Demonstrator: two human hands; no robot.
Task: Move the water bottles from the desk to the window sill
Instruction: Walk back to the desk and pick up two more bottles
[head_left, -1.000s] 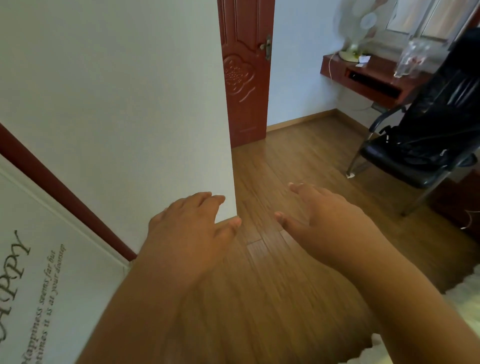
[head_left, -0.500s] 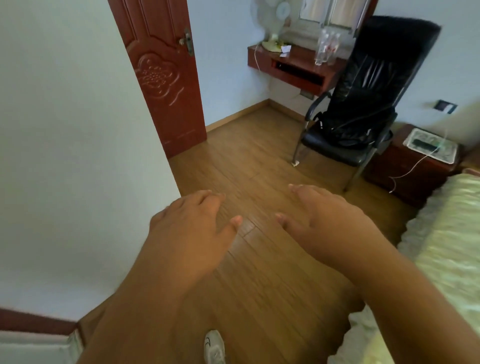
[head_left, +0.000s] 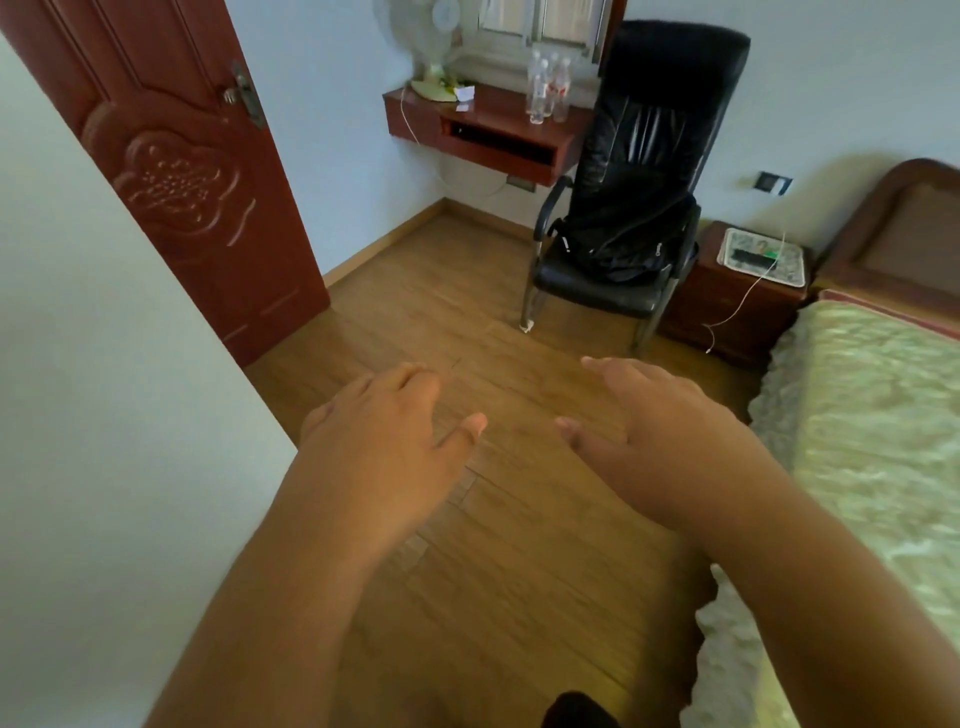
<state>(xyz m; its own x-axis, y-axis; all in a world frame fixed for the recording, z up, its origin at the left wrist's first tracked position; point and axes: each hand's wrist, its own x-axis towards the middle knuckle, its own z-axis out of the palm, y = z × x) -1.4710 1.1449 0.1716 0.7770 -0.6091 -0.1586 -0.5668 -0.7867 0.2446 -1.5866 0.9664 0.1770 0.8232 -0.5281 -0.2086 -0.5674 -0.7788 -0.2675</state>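
Left hand (head_left: 384, 441): fingers loosely spread, palm down, grasping nothing; held out over the floor (head_left: 467, 322), likely for balance or readiness while walking.

Right hand (head_left: 654, 436): fingers straight and relaxed, thumb out, likewise empty, level with the left and a gap between them.

Landmark: desk (head_left: 498, 130), a red-brown shelf fixed to the far wall, well apart from both hands.

Water bottles (head_left: 545, 88): clear, upright, clustered on the desk's right end; three or four, exact count hard to tell. None moved yet, by my reading; the task is at its approach stage.

Window sill (head_left: 498, 54): directly above and behind the desk, just beyond the bottles, so each lift should be short.

Fan (head_left: 421, 47): on the desk's left end, its cord trailing down.

Chair (head_left: 634, 171): black, high-backed, just right of the desk, a bag on its seat; it may crowd the reach.

Door (head_left: 171, 166): left of the desk, dark red.

Nightstand (head_left: 727, 291) and bed (head_left: 872, 415): right of the desk, past the chair.
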